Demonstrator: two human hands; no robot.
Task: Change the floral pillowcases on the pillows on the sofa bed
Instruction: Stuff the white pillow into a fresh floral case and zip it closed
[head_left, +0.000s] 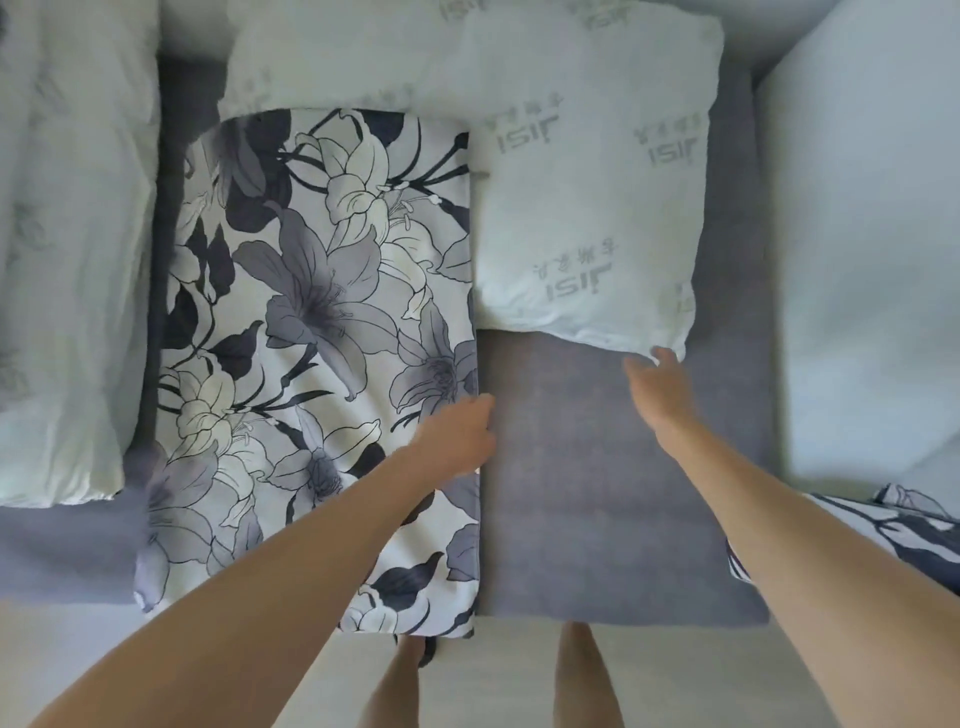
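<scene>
A floral pillowcase (317, 338) lies flat and lengthwise on the grey sofa bed (597, 467). The left hand (460, 434) rests at its right edge, fingers curled at the hem; whether they pinch the cloth cannot be told. Just beside it on the right lies a bare pale pillow (592, 208) with grey printed lettering. The right hand (657, 382) touches that pillow's near corner, fingers reaching under it. Another pale pillow (67, 208) lies at the left. A second floral piece (893, 535) shows at the right edge. Bare legs (587, 675) stand on the light floor (498, 675).
</scene>
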